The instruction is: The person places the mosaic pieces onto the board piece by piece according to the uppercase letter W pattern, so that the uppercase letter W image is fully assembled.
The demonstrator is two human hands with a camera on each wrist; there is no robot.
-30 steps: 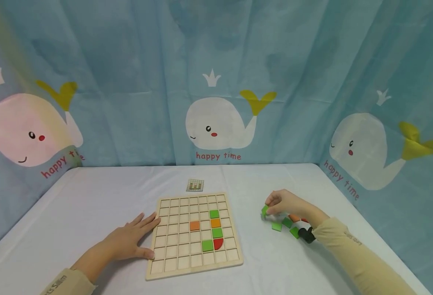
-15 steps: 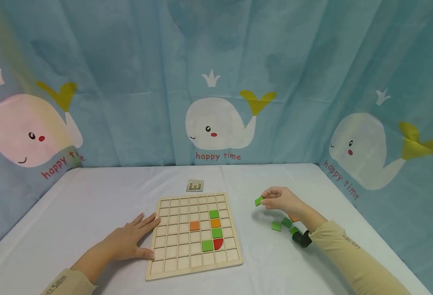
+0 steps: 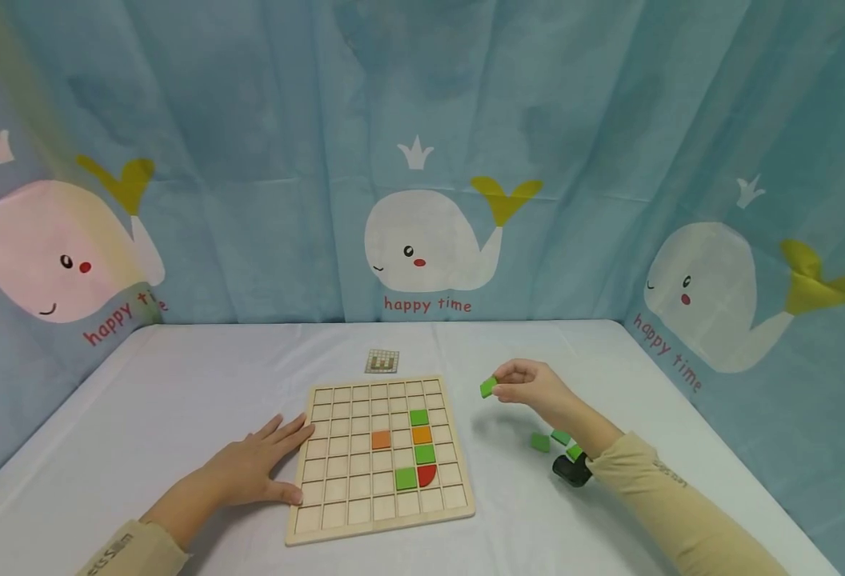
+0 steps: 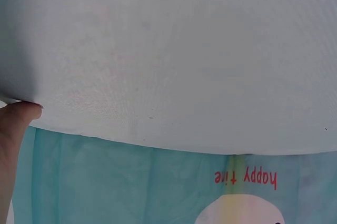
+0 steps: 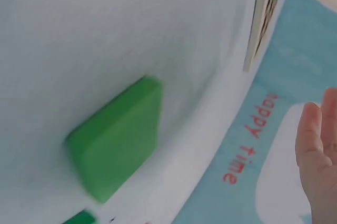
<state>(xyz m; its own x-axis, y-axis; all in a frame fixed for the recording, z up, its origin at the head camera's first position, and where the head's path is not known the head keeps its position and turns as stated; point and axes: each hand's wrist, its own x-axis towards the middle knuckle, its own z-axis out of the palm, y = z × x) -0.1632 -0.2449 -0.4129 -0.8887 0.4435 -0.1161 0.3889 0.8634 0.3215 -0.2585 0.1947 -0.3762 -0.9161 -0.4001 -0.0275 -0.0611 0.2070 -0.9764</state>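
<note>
My right hand (image 3: 534, 388) pinches a green square tile (image 3: 489, 387) above the white table, right of a wooden grid board (image 3: 336, 468). In the right wrist view only some fingers (image 5: 313, 140) show at the right edge; the pinched tile is out of sight there. With fingers spread, my left hand (image 3: 253, 468) rests against the board's left edge. Lying in the grid are several green tiles, such as one green tile (image 3: 406, 478), two orange tiles, one of them an orange tile (image 3: 381, 440), and a red rounded piece (image 3: 426, 475).
Loose green tiles (image 3: 540, 442) lie under the right forearm, one large and near in the right wrist view. A black object (image 3: 572, 470) sits at the right wrist. Behind the board lies a small pattern card (image 3: 382, 362). A blue whale-print curtain (image 3: 286, 200) hangs behind the table.
My right hand has lifted the green tile from beside the loose pieces and moved left toward the board, the black object moving along with the wrist. The left hand stays in place.
</note>
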